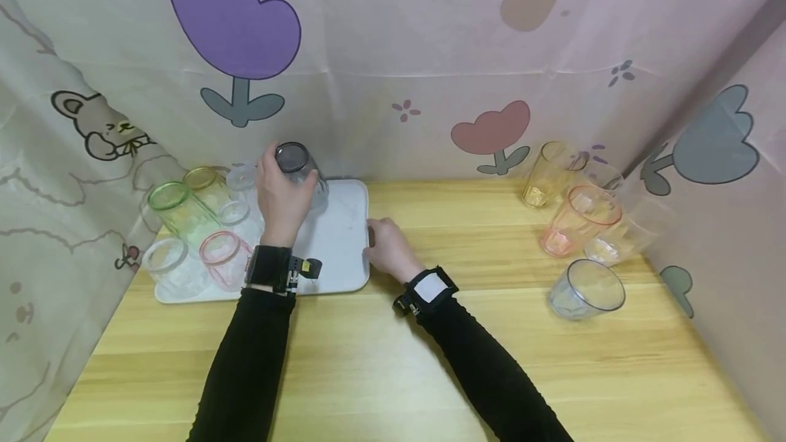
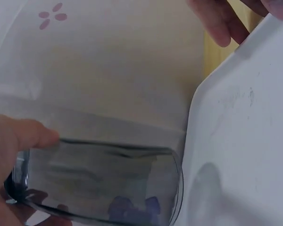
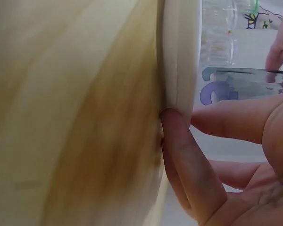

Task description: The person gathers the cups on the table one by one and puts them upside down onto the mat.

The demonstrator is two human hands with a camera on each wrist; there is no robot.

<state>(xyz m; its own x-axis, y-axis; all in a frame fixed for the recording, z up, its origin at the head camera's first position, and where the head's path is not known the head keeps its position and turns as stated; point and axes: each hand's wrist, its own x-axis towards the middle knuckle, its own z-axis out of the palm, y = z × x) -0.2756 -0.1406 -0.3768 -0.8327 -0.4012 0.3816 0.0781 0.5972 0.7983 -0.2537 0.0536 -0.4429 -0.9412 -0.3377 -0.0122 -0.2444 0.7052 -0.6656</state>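
Note:
My left hand (image 1: 282, 209) grips a dark grey drinking glass (image 1: 299, 164) near its base, above the back of a white tray (image 1: 338, 244). The left wrist view shows this glass (image 2: 108, 181) with its thick base toward the palm and its wider, thin rim facing the tray side. At the tray's right edge, my right hand (image 1: 393, 249) pinches the rim; in the right wrist view some fingers (image 3: 188, 160) are under the tray's edge (image 3: 181, 56), with another digit over it. On the tray's left half stand several glasses, among them a green glass (image 1: 175, 207) and a pink glass (image 1: 224, 258).
At the table's right are a yellow glass (image 1: 546, 179), a pink-orange glass (image 1: 574, 224), some clear ones and a bluish glass (image 1: 583, 292) with a dark rim. A printed curtain (image 1: 368, 26) hangs behind the table (image 1: 460, 374) and along both sides.

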